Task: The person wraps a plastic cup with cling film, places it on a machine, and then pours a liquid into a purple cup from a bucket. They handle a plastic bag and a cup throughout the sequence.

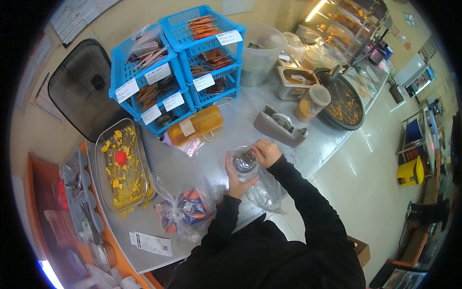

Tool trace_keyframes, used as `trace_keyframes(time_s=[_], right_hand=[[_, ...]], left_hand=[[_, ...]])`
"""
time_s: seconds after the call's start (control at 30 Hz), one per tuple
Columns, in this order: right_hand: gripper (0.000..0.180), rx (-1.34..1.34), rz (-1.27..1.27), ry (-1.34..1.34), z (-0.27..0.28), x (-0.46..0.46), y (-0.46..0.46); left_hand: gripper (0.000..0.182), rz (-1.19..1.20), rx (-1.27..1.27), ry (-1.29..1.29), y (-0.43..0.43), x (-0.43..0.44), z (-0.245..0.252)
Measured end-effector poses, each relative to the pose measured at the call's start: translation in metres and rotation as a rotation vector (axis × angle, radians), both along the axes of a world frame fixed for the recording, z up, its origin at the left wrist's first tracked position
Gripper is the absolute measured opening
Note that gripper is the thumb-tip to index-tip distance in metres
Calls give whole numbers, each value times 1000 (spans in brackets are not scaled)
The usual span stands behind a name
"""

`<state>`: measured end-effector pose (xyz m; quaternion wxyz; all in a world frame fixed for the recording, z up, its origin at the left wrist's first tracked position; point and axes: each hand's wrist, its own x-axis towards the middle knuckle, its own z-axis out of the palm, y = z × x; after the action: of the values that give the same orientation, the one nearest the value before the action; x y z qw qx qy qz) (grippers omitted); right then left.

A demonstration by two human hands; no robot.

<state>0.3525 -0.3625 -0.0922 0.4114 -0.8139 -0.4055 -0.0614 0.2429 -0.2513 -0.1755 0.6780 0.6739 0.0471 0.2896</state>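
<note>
A round clear plastic container (244,163) with a shiny dark top stands over the near edge of the steel table. My left hand (238,182) wraps around its near left side, with the thumb across the front. At its right rim, the bent fingers of my right hand (266,153) pinch clear plastic; whether they also grip the rim is hidden. A crumpled clear plastic bag (265,193) surrounds the container and trails towards my body. To the left lies a knotted clear bag with an orange and blue pack (193,205) inside.
A grey tape dispenser (280,126), squeeze bottle (195,124), lidded jar (313,103) and stone mortar (344,104) stand beyond my hands. Stacked blue baskets (202,47) hold sachets. At left are a tray (146,173) with yellow crumbs and a red cap, and printed slips (151,244).
</note>
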Motion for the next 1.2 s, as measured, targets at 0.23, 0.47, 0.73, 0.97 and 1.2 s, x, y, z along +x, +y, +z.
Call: trace_keyframes(time_s=[0.23,0.47,0.73,0.97,1.2], right_hand=[[8,39,-129,59,-8,-12,-5],[19,21,-40,435,-20,12,-12],[28,247,147,667,-42,44,3],[31,263,125,917,-58,50,15],[30,327,248,715,-27,45,15]], left_hand=[[87,154,109,190,-5,5,48],[82,58,178,228,5,5,66],[83,4,251,266,15,10,63],[84,-22,258,321,19,12,71],[83,103,562,310,18,16,85]])
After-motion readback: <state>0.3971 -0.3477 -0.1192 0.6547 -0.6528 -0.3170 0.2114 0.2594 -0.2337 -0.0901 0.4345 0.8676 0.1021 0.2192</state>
